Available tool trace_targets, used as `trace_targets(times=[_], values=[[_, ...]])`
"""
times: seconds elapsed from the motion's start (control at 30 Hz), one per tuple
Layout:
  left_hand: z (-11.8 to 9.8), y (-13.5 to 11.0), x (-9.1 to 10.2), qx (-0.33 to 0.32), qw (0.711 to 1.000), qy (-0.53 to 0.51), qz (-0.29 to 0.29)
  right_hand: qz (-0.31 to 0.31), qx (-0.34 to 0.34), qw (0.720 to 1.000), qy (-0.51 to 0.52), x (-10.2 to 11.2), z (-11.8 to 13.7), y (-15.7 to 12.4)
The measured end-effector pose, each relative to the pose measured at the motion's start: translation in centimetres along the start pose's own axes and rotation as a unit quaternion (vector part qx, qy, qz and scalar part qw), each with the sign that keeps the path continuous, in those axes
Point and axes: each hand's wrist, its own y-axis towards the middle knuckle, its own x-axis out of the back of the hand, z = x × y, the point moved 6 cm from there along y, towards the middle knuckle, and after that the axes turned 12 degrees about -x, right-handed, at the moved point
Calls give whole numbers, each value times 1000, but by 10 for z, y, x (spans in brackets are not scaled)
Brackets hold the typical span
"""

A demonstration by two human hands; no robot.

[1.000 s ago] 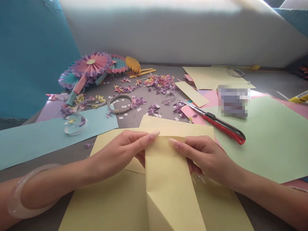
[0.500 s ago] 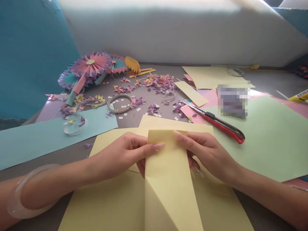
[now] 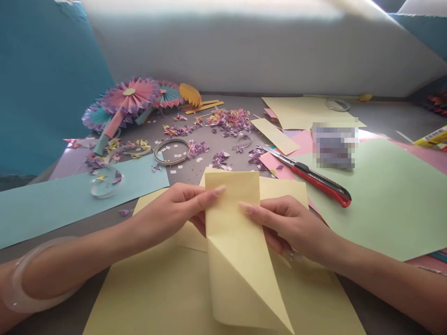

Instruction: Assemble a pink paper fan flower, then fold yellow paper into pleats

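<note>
A pale yellow folded paper strip (image 3: 233, 242) stands up from the yellow sheet (image 3: 153, 293) in front of me. My left hand (image 3: 171, 211) pinches the strip's left edge near the top, thumb on the front. My right hand (image 3: 289, 223) grips the strip's right edge, fingers closed on it. The strip's lower part curls over the sheet towards me. A clear bangle (image 3: 24, 284) sits on my left wrist.
A red and black utility knife (image 3: 314, 179) lies right of my hands on pink paper. A green sheet (image 3: 391, 200) covers the right, a light blue sheet (image 3: 63, 200) the left. Paper fans (image 3: 129, 97), a tape ring (image 3: 172, 151) and several purple scraps (image 3: 230, 118) lie behind.
Both hands have lifted the folded yellow strip, so its top edge rises higher and further from me. Its lower end now curls up off the sheet.
</note>
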Motion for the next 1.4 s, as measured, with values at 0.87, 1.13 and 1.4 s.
trace_targets(times=[0.87, 1.13, 1.4], values=[[12, 2, 4, 50, 998, -11, -27, 24, -24, 998, -52, -6, -8, 2], [10, 5, 10, 15, 998, -49, -48, 9, -14, 998, -66, -3, -4, -1], [8, -1, -5, 82, 995, 41, 46, -31, 4, 998, -51, 5, -3, 0]])
